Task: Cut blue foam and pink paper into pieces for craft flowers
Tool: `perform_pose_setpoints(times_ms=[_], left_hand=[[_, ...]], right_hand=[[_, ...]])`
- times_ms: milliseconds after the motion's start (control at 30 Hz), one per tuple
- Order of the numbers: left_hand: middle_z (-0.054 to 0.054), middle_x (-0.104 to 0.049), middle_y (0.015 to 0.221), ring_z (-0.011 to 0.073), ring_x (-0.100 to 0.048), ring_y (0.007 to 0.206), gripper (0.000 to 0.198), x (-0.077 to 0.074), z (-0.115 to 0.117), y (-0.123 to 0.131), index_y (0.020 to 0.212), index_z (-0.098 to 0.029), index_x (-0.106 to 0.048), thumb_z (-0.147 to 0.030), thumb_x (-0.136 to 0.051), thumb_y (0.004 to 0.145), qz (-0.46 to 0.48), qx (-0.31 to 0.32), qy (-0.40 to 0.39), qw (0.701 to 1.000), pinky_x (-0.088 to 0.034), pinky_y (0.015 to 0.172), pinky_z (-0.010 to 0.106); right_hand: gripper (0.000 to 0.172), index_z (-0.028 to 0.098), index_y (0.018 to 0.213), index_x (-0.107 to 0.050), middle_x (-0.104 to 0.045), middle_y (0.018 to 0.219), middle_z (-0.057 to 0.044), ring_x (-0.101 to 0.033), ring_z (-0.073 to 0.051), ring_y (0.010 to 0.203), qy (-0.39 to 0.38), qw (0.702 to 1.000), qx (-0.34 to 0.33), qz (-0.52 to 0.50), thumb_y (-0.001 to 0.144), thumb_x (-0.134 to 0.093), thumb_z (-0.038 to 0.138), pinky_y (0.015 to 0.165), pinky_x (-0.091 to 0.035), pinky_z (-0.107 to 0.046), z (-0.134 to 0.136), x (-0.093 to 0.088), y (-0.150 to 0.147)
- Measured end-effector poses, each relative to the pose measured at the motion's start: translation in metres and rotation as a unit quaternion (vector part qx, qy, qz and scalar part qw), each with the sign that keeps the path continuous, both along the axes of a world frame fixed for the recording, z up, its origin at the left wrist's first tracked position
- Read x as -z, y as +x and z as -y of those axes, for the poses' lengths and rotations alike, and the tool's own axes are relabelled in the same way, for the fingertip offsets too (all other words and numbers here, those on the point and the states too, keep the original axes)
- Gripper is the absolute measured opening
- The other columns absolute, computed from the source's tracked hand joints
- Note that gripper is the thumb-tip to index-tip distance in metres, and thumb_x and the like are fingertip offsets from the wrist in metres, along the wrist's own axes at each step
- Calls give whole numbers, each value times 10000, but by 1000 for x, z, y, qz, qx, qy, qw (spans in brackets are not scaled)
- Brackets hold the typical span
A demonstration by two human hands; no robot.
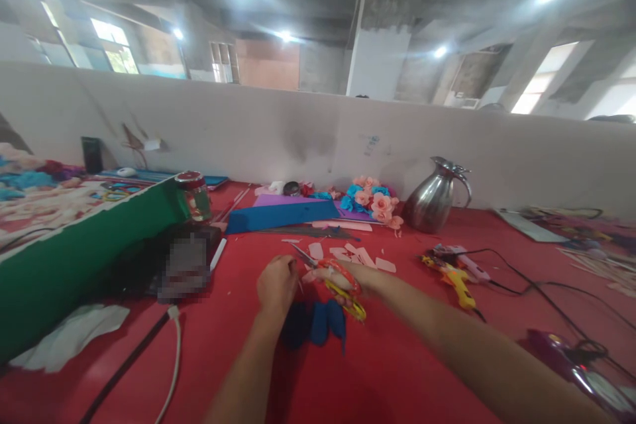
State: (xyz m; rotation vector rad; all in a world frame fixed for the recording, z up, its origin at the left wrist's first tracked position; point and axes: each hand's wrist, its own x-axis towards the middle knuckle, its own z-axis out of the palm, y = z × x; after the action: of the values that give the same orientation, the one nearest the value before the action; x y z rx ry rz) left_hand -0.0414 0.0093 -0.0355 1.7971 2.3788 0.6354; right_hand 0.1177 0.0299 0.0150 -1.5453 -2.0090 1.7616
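Scissors with one red and one yellow handle (349, 273) are in our right hand (332, 277), over the middle of the red table (397, 361); its fingers are wrapped around the handles, and the blades point towards 10 o'clock from us. Our left hand (277, 285) is just beside the blades, at 9 o'clock from the handles, its fingers curled inward; we cannot tell whether they pinch anything.

Taking the scissors as the centre of our dial, we see dark blue pieces (320, 323) at 6 o'clock, close below our hands, and pale pink cut pieces (366, 257) scattered around 12 and 1. A blue sheet (283, 215) lies at 11 o'clock, and a bunch of pink and blue flowers (381, 202) at 1. Our steel jug (432, 199) stands upright at 2 o'clock. At 3, well apart from our hands, a yellow glue gun (460, 286) lies beside a pink tool (472, 266). A lidded jar (193, 199) stands at 10.
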Motion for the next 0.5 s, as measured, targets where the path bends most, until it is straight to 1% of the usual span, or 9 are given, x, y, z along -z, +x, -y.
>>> perform_pose_setpoints(times_ms=[100,167,333,500], left_hand=[[53,-678,932,183,-619,761,287,-2,0,1,797,-237,-661,-290,-387,864,-10,-2,-6,1000,-319,539,263],[60,-679,937,186,-623,768,288,-4,0,1,805,-233,-661,-284,-384,865,-18,-3,-13,1000,-329,544,267],[58,-679,932,189,-631,782,276,0,-1,1,801,-231,-655,-272,-389,861,-38,-1,-8,999,-335,545,266],[59,-673,940,181,-627,774,255,4,-4,0,822,-237,-658,-281,-409,858,-57,-5,-5,998,-355,562,259]], right_hand=[[459,174,952,-532,-430,404,66,-411,-95,301,42,996,-30,68,835,-431,606,336,-370,-194,5,-12,-5],[446,182,972,-532,-426,393,73,-407,-94,296,54,995,-29,79,824,-460,597,345,-384,-200,7,-15,-7],[465,182,935,-553,-404,375,66,-428,-120,303,55,996,-4,71,781,-502,618,351,-408,-240,8,-12,-9],[454,199,1022,-554,-428,377,55,-491,-165,347,51,996,-3,77,786,-518,585,403,-464,-300,5,-8,-10]])
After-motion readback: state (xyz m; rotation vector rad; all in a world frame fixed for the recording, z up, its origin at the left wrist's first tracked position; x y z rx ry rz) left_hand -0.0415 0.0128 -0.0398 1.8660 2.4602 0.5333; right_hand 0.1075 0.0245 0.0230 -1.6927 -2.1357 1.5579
